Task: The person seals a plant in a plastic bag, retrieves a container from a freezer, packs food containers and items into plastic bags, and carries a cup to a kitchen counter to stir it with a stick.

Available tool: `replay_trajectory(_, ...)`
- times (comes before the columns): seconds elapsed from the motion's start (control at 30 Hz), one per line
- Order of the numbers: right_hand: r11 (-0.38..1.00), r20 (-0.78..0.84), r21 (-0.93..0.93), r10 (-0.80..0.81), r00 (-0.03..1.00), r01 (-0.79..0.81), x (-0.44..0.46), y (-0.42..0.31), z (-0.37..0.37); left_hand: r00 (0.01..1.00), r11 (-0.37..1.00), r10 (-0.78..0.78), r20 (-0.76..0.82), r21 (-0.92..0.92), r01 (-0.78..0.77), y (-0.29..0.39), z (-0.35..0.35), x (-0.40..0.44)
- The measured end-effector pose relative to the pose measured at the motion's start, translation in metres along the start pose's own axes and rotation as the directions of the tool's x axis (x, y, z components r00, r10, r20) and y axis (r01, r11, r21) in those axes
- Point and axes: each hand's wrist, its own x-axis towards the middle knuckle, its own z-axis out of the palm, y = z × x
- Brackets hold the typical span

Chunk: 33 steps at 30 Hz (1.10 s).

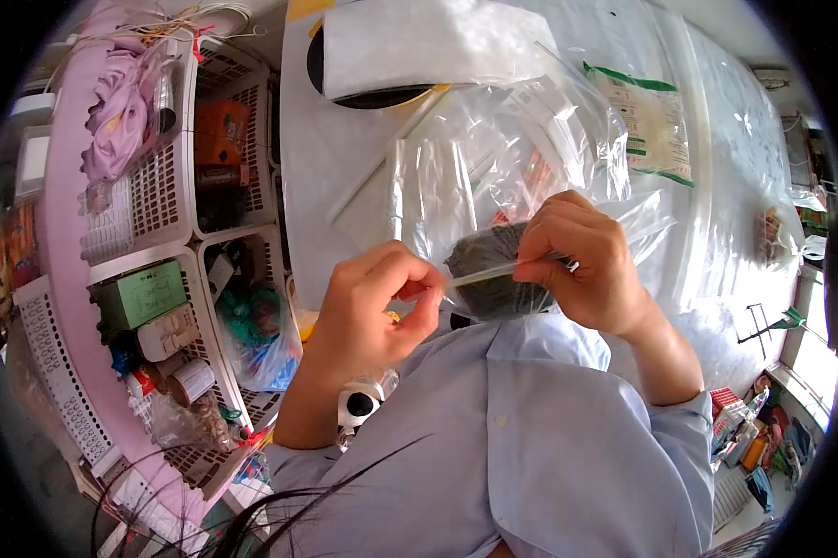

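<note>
I have both bare hands raised at a clear plastic bag with a dark grey-green mass inside (489, 296), just in front of the light-blue buttoned shirt (568, 437). The bag's thin yellow-green closure strip (482, 276) runs between the two sets of fingertips, across the front of the dark mass. With the left hand (368, 298), I have the thumb and forefinger pinched together on the left end of the strip, right at the mass's left edge. With the right hand (582, 260), I have the thumb and bent forefinger closed on the strip farther along, so these fingers cover part of the mass's right side; the other fingers curl above them.

Just beyond the bag, I see a loose heap of glossy transparent plastic bags (428, 186) on the pale sheet-covered table (335, 149). Farther beyond the bag, a white flat rectangular pack (428, 46) lies over a black round-edged object with a yellow rim (382, 99). Beyond the bag and to its right lies a white packet with green printed ends (656, 126). Well to the bag's left stand white perforated plastic baskets (163, 195), one holding a green cardboard box (149, 296).
</note>
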Motion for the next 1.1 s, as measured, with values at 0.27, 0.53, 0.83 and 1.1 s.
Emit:
replay_trajectory(0.27, 0.987, -0.003, 0.058, 0.151, 0.989, -0.15, -0.005, -0.005, -0.005, 0.998, 0.978, -0.056, -0.03, -0.205, 0.048, -0.02, -0.005, -0.005)
replay_trajectory(0.53, 0.965, 0.002, 0.168, 0.206, 0.979, -0.203, -0.019, -0.006, -0.002, 0.984, 0.95, 0.006, -0.18, -0.306, -0.061, -0.028, 0.002, -0.006)
replay_trajectory(0.83, 0.997, -0.335, 0.065, 0.069, 0.94, -0.05, -0.051, -0.015, 0.018, 0.996, 0.861, 0.082, -0.042, -0.5, -0.092, -0.017, 0.057, -0.004)
replay_trajectory(1.1, 0.97, -0.584, -0.2, -0.003, 0.811, -0.14, -0.103, -0.027, 0.004, 0.971, 0.862, 0.174, -0.165, -0.45, -0.231, 0.005, 0.091, 0.008)
